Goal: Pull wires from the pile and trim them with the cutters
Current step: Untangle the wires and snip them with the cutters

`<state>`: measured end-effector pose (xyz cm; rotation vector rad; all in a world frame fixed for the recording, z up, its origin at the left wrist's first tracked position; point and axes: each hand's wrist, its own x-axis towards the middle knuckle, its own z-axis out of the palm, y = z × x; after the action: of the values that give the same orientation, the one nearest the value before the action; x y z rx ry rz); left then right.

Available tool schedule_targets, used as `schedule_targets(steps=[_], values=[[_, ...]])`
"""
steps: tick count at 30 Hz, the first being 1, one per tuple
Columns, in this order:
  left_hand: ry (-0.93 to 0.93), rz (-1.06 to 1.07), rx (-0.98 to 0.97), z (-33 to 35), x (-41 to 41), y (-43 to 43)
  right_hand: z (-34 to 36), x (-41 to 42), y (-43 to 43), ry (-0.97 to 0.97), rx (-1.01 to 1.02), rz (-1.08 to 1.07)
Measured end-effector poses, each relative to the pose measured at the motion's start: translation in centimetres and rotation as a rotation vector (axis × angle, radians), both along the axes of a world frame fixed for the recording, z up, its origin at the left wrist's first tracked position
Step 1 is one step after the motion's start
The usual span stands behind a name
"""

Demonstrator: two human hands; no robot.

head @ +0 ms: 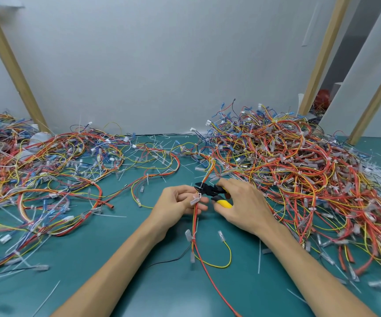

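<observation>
My left hand (177,203) pinches a thin bundle of red, orange and yellow wires (194,227) near a clear connector and white tie. The bundle runs up toward the big wire pile (299,170) on the right and down toward me over the green table (139,282). My right hand (239,203) grips yellow-handled cutters (212,191). Their black jaws point left and sit at the bundle just above my left fingers. Whether the jaws are closed on the wire is unclear.
A flatter spread of wires (47,170) covers the left of the table. Cut white zip-tie pieces (259,257) lie scattered about. Wooden posts (11,65) lean against the grey back wall. A heap of white offcuts (377,170) lies at the far right.
</observation>
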<state>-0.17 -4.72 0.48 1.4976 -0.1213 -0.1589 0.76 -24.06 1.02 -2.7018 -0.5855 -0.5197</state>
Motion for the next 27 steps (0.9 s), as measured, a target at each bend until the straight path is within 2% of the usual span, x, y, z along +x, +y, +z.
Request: schedule_targets(steps=[12,24,27], values=[[-0.005,0.001,-0.006,-0.12,0.02,-0.1,0.55,0.01,-0.34,0.031,-0.014,-0.003],[-0.066,0.028,0.045,-0.11,0.09,-0.12,0.18,0.51,-0.77,-0.019,0.017,0.052],[-0.056,0.011,0.035,-0.15,0.25,0.12,0.04,0.78,-0.86,-0.03,-0.028,0.048]])
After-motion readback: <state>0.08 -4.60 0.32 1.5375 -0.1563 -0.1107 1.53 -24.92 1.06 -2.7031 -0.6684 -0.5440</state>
